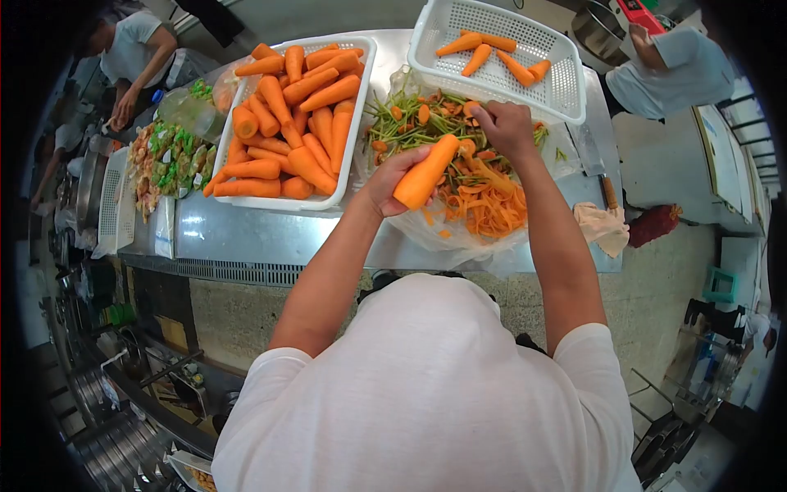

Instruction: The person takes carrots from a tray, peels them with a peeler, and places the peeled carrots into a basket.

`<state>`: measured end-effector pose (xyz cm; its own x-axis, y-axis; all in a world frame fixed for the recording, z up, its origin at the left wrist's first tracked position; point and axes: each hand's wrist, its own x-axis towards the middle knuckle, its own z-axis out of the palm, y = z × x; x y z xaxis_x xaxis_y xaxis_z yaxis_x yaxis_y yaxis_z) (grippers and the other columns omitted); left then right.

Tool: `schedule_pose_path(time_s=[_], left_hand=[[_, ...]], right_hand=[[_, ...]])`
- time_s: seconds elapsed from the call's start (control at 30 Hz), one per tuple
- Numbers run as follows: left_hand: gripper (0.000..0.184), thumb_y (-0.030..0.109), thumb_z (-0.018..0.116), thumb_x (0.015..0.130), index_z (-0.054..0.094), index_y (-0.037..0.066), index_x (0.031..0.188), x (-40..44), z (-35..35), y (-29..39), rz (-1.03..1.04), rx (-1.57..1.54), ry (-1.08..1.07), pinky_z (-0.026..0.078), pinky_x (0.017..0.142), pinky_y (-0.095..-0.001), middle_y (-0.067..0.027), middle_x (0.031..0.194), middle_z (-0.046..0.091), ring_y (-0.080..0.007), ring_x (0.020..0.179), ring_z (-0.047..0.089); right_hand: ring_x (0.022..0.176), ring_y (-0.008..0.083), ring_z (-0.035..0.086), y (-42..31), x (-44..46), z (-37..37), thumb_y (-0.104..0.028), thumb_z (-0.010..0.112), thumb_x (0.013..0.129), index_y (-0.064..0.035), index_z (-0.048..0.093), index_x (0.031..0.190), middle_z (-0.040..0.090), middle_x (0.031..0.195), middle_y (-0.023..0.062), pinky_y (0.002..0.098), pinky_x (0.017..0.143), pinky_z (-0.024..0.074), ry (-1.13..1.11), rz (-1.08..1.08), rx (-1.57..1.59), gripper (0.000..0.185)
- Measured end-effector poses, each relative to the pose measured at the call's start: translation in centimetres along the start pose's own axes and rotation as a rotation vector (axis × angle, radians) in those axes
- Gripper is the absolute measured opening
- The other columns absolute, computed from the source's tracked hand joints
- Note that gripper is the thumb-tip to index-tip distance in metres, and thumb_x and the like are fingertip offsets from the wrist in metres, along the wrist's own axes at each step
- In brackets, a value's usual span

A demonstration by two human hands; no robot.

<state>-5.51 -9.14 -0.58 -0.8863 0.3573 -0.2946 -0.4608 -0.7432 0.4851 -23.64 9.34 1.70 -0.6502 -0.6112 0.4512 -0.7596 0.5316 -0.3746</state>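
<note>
My left hand point(392, 182) is closed around a thick orange carrot point(426, 174), its narrower end tilted up toward the right. Just beyond that end is my right hand point(507, 129), its fingers curled and its thumb pointing left. An orange piece shows by the thumb, and whatever may be in the fingers is hidden. Under both hands lies a heap of green carrot stems and cut tops point(402, 123), with orange peelings point(484, 209) at its near side, all on a clear plastic sheet point(434, 238).
At left, a white basket point(370, 78) is piled with carrots. Another white basket point(561, 78) at the back holds several carrots. A cleaver point(587, 149) and a crumpled cloth point(602, 228) lie on the right. Bagged green vegetables point(176, 152) sit far left. Other people point(676, 70) stand around the table.
</note>
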Motion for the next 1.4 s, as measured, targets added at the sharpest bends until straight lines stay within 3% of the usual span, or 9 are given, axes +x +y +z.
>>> schedule_pose_path(time_s=[0.27,0.43,0.57,0.63,0.73,0.83,0.97,1.2,1.4], left_hand=[[0.032,0.034,0.045,0.104,0.054,0.012,0.127,2.4,1.9,0.3,0.056,-0.233,0.29,0.061,0.063,-0.04,-0.0098,0.092,0.064,-0.0255,0.073,0.07],[0.035,0.036,0.047,0.103,0.053,0.009,0.124,0.2,-0.6,0.4,-0.047,0.003,-0.047,0.061,0.059,-0.041,-0.0108,0.094,0.066,-0.0259,0.07,0.069],[0.036,0.035,0.048,0.103,0.052,0.007,0.125,1.0,0.7,-0.2,0.079,-0.068,0.126,0.062,0.059,-0.0405,-0.0117,0.095,0.066,-0.0258,0.071,0.069],[0.037,0.036,0.05,0.102,0.053,0.006,0.123,2.2,0.7,-0.1,0.112,-0.098,0.223,0.062,0.059,-0.0381,-0.0121,0.095,0.066,-0.0255,0.071,0.069],[0.038,0.037,0.051,0.102,0.055,0.005,0.121,1.7,3.0,0.4,0.116,-0.194,0.311,0.061,0.058,-0.0361,-0.0137,0.096,0.066,-0.0257,0.071,0.069],[0.038,0.037,0.051,0.101,0.056,0.004,0.12,1.0,-0.3,0.2,-0.001,-0.061,0.04,0.061,0.061,-0.0365,-0.0142,0.094,0.067,-0.0256,0.072,0.069],[0.036,0.037,0.05,0.102,0.057,0.005,0.117,0.1,1.3,-0.2,0.055,-0.039,0.123,0.06,0.063,-0.0352,-0.012,0.089,0.067,-0.0241,0.076,0.069],[0.031,0.032,0.046,0.103,0.057,0.006,0.116,1.7,0.2,-0.3,0.031,-0.112,0.171,0.061,0.064,-0.036,-0.0105,0.091,0.068,-0.0191,0.078,0.07],[0.033,0.034,0.047,0.102,0.057,0.005,0.116,0.4,0.3,0.0,-0.026,0.004,-0.008,0.06,0.055,-0.0371,-0.0108,0.091,0.067,-0.0226,0.07,0.069]], right_hand=[[0.069,0.0292,0.059,-7.7,-2.3,-1.0,-0.039,0.07,0.085,-0.0105,0.06,0.063,0.06,0.065,0.0075,0.0426,0.075,0.0418,-0.056,-0.392,0.18,0.037],[0.058,0.028,0.055,-0.9,-0.2,-0.6,-0.04,0.068,0.088,-0.0106,0.059,0.062,0.055,0.056,0.0047,0.0446,0.072,0.0417,0.003,-0.082,0.206,0.04],[0.057,0.0272,0.054,-2.4,-0.8,-1.1,-0.04,0.069,0.087,-0.0111,0.06,0.062,0.054,0.055,0.0043,0.0442,0.067,0.039,0.03,-0.01,0.061,0.039],[0.06,0.0275,0.056,-6.2,-1.7,-1.0,-0.041,0.07,0.086,-0.011,0.06,0.062,0.056,0.058,0.0053,0.0436,0.069,0.0405,0.099,-0.319,0.138,0.039],[0.064,0.028,0.057,-8.6,-2.2,-0.7,-0.042,0.069,0.086,-0.0107,0.059,0.062,0.058,0.061,0.0063,0.0436,0.071,0.0421,0.057,-0.418,0.234,0.041],[0.062,0.0281,0.057,-3.0,-0.8,0.9,-0.043,0.068,0.087,-0.0107,0.059,0.061,0.058,0.059,0.0058,0.0426,0.072,0.0434,0.102,-0.206,0.121,0.042],[0.057,0.0278,0.056,-0.1,-0.5,-0.9,-0.042,0.067,0.089,-0.012,0.061,0.061,0.056,0.054,0.0042,0.0425,0.069,0.042,0.055,0.009,-0.087,0.041],[0.055,0.0286,0.055,-8.0,-2.4,0.0,-0.039,0.07,0.085,-0.0116,0.061,0.062,0.054,0.054,0.0047,0.0415,0.071,0.0413,0.072,-0.434,0.249,0.037],[0.057,0.0323,0.056,-1.0,-0.4,-1.1,-0.039,0.069,0.085,-0.0094,0.06,0.061,0.056,0.055,0.0086,0.0458,0.067,0.0431,0.058,0.048,-0.094,0.04]])
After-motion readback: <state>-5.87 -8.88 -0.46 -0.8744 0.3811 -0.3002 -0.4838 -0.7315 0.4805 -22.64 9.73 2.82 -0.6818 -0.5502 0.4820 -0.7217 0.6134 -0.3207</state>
